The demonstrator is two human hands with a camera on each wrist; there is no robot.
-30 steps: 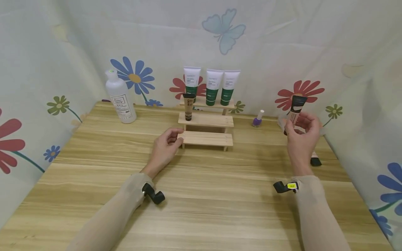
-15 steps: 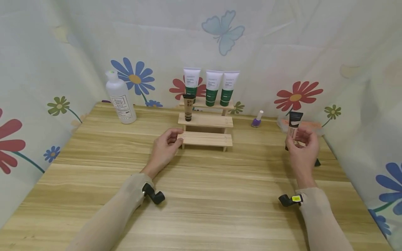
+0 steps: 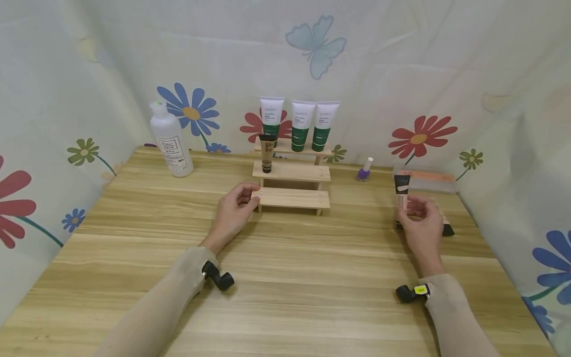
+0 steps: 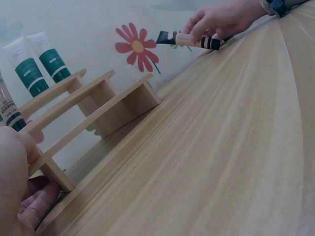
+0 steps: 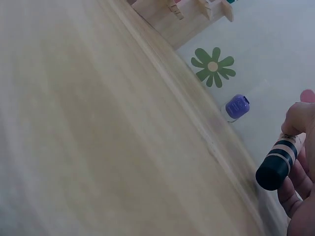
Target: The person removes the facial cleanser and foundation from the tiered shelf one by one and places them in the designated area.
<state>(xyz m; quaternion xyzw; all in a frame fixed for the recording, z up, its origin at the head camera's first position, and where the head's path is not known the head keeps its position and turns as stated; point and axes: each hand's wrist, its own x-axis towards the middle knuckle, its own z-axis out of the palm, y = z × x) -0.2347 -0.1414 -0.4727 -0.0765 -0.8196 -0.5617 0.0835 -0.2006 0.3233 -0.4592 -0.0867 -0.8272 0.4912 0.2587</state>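
My left hand grips the left end of the lowest step of a three-tier wooden display rack; in the left wrist view its fingers curl around the end support. At the right, my right hand pinches a beige cosmetic tube with black ends between thumb and fingers. The tube stands roughly upright, its black cap down, held slightly above the table as seen in the left wrist view. A small gold-brown tube stands at the left of the middle step. White-and-green tubes stand on the top step.
Behind the right hand lies another tube with a black end, partly hidden. A clear box with an orange strip lies at the back right. A purple nail polish bottle stands right of the rack, a white bottle far left.
My right hand has lowered the tube toward the table and brought it slightly left and nearer, turning it more upright. The clear box behind has come into view. The left hand stays put.
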